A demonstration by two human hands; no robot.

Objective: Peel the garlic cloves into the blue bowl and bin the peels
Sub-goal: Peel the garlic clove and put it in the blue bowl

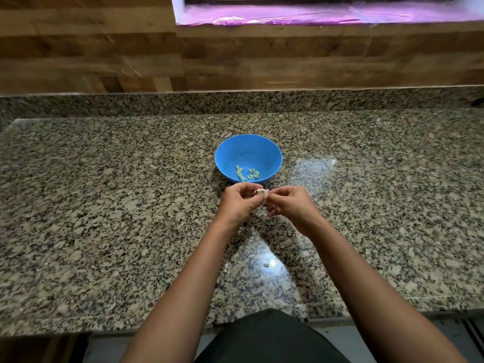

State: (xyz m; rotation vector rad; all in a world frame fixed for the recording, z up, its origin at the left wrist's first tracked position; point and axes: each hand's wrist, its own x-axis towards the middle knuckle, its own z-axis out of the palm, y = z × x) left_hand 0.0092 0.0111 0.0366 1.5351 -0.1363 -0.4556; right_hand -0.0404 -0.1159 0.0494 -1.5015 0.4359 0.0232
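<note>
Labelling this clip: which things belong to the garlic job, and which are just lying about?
Job: blue bowl; peeled cloves inside it; garlic clove pinched between left hand and right hand.
Just there: pink sheet at the back.
No bin in view.

The surface (pixel 104 205) is speckled granite, polished and glossy, with bright reflections. The bowl (pixel 262 150) looks like smooth blue plastic. The wall (pixel 78 48) behind shows matt wood grain. The garlic clove (pixel 262 193) wears dry, papery skin. Shiny, crinkled pink film (pixel 288 14) lies above it.
</note>
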